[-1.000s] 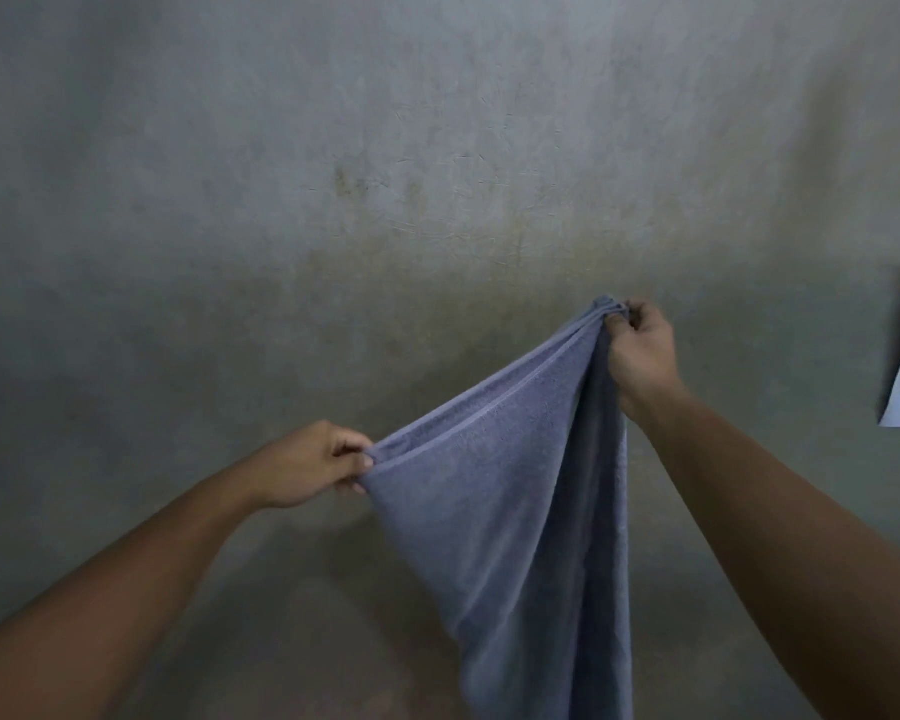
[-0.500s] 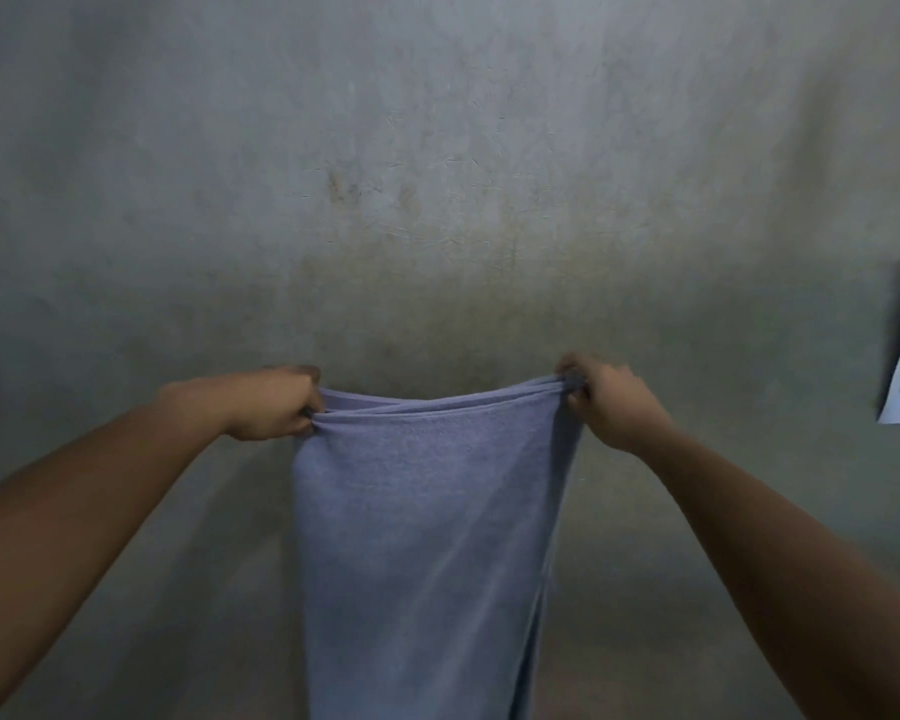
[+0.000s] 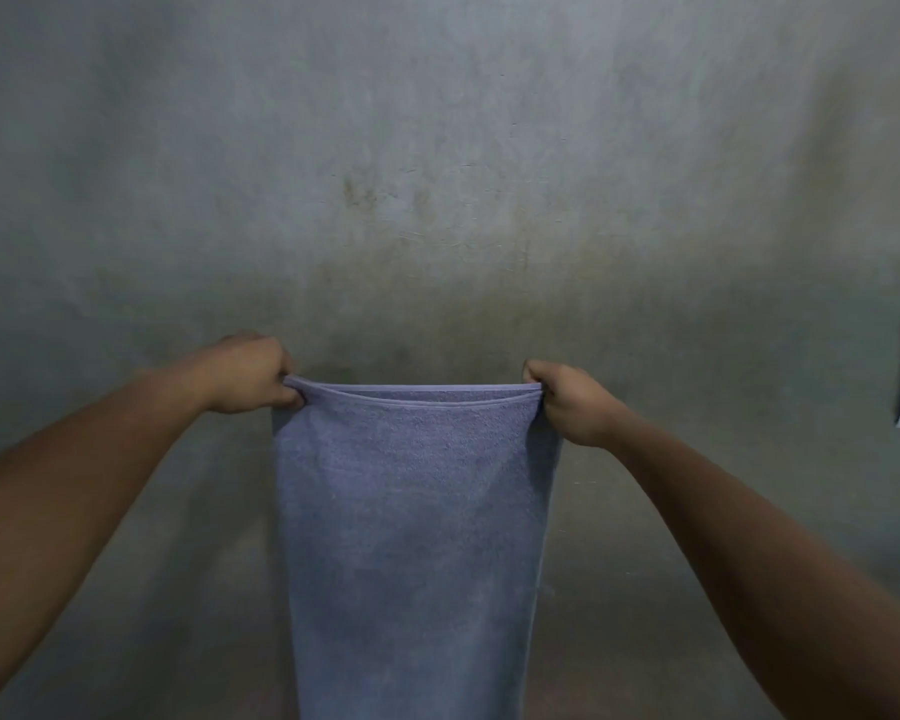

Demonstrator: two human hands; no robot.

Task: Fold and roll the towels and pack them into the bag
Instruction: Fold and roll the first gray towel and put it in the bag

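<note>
Head view: the left grip [image 3: 253,374] and the right grip [image 3: 567,402] each pinch a top corner of the doubled purple towel [image 3: 411,511], fingers curled tight. The towel hangs stretched level between them, before a grey wall [image 3: 437,148].

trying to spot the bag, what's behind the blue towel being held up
Beside and above the hanging blue-grey terry towel, only a stained grey concrete wall shows. The patch directly behind the towel is covered; no bag is visible.
</note>
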